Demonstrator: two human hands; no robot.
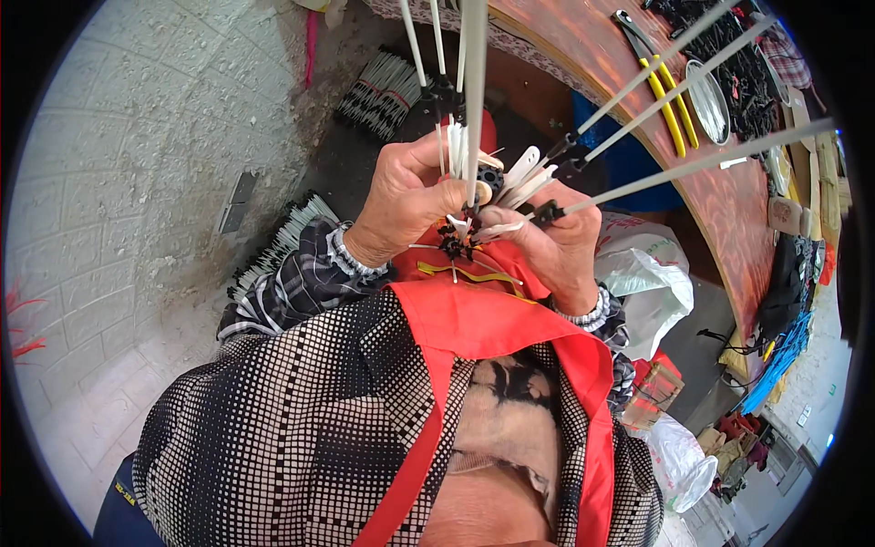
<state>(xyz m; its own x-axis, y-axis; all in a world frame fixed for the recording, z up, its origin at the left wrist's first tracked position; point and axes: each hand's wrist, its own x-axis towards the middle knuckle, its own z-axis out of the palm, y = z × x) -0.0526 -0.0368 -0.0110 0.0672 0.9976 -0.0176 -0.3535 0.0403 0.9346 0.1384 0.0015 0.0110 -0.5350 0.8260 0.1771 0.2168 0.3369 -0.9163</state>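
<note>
Two hands are busy with one rod frame, which is in front of the red apron [469, 324]: the left hand [392, 205] pinches it closely beside its one black toothed hub [492, 178], and the right hand [561, 242] has its white strips [524, 178] between thumb and fingers. Three long rods [679, 91] point to the right. On the table [602, 46] there is one yellow-handled cutter [670, 105], near one oval dish [708, 105]; its content I cannot tell. Two white plastic bags [652, 283] stand lower, their contents unclear.
</note>
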